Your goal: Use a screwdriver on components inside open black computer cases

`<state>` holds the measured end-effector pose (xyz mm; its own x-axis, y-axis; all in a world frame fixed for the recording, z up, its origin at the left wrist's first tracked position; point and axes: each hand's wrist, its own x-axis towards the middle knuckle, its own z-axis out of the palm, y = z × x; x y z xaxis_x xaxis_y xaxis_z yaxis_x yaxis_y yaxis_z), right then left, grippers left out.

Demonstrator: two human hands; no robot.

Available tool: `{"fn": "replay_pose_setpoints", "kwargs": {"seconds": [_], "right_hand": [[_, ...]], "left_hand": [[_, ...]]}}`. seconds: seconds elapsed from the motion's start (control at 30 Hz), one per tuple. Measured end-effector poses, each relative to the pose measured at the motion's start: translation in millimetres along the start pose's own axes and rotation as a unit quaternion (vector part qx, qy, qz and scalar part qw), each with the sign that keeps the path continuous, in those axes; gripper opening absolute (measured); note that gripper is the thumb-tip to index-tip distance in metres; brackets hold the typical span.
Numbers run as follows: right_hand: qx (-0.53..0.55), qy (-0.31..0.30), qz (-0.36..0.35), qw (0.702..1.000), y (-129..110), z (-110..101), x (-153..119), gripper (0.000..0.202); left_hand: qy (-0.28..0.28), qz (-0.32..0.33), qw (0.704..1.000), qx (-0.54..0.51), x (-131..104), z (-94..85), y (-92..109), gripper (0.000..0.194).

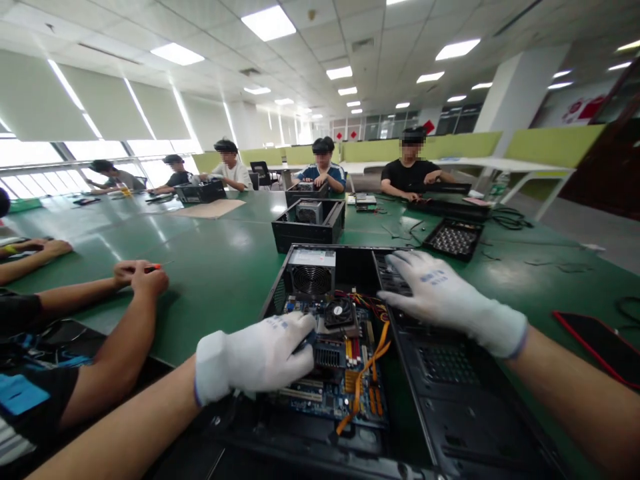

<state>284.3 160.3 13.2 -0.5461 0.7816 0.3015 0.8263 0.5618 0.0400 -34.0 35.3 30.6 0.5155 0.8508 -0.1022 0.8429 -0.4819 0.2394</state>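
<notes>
A black computer case (406, 373) lies open on its side before me, with a blue motherboard (327, 400) inside. My left hand (265, 350), in a white glove, is over the board's left part, fingers bent and closed around something dark that I cannot make out. Just right of it are the CPU cooler fan (339, 312) and an orange cable (357, 393). The power supply (311, 272) sits at the case's far left corner. My right hand (425, 287), also gloved, lies on the case's right-hand frame with its fingers stretched out.
Another open case (307, 223) stands beyond mine on the green table (215, 247). A black panel (454, 238) and loose cables lie at the right, and a red-edged black mat (600, 347) lies nearer. A co-worker's hands (143, 277) hold a screwdriver at the left. Several people sit beyond.
</notes>
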Motion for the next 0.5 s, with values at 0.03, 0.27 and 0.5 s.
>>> {"fn": "replay_pose_setpoints", "kwargs": {"seconds": [0.03, 0.27, 0.5], "right_hand": [[0.01, 0.01, 0.052, 0.999, 10.9, -0.4, -18.8, 0.094], [0.363, -0.047, 0.267, 0.892, 37.1, 16.4, -102.7, 0.054], [0.466, -0.021, 0.267, 0.843, 1.8, 9.4, -76.3, 0.055]], "left_hand": [[0.007, -0.007, 1.0, -0.005, -13.1, 3.0, 6.7, 0.017], [0.082, 0.009, 0.996, -0.014, -59.4, 43.8, 29.3, 0.017], [0.176, -0.014, 0.984, -0.004, -85.7, 54.6, 6.5, 0.018]]}}
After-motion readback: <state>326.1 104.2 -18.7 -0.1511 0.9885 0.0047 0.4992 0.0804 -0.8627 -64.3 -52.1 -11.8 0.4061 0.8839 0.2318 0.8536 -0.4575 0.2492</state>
